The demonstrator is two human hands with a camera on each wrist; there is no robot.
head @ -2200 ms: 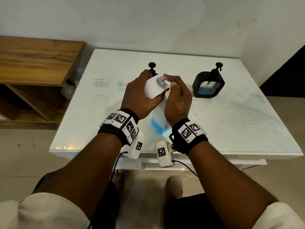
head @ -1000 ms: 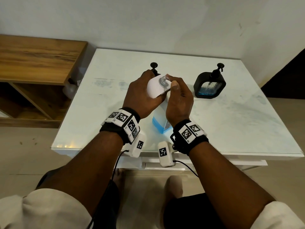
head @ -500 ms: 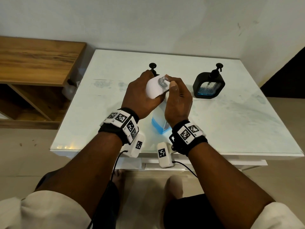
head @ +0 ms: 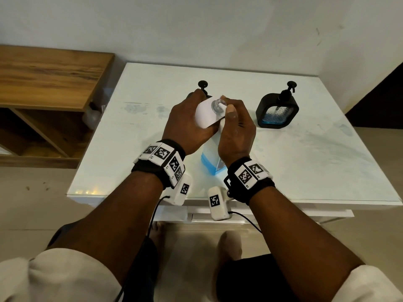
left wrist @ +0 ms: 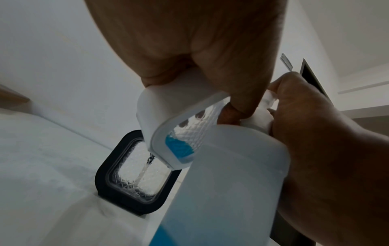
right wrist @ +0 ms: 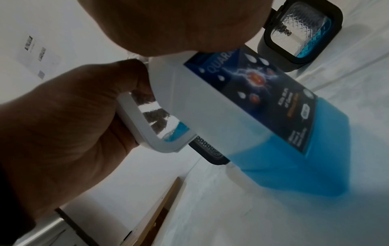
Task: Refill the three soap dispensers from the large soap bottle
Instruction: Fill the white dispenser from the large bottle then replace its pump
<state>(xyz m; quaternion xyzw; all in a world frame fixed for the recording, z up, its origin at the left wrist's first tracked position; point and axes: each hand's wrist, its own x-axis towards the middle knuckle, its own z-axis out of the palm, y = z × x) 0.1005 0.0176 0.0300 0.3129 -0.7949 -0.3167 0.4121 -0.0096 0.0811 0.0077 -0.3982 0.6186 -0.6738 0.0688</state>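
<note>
My left hand (head: 185, 125) grips a white-framed soap dispenser (head: 205, 115) with its pump off, tilted so its open neck faces up and right. My right hand (head: 236, 129) holds the neck of the large soap bottle (head: 210, 158), thumb by the white nozzle at the dispenser's mouth. The bottle's base rests on the white table (head: 305, 162), with blue soap low inside it (right wrist: 305, 166). A little blue soap lies in the dispenser's lower corner (left wrist: 179, 148). One black dispenser (head: 277, 110) stands at the right. Another black dispenser (left wrist: 134, 173) stands behind my left hand.
A wooden shelf unit (head: 48, 83) stands left of the table, and a wall runs close behind it. The pump head (head: 202, 84) of the hidden black dispenser shows above my left hand. The table's front edge lies under my wrists.
</note>
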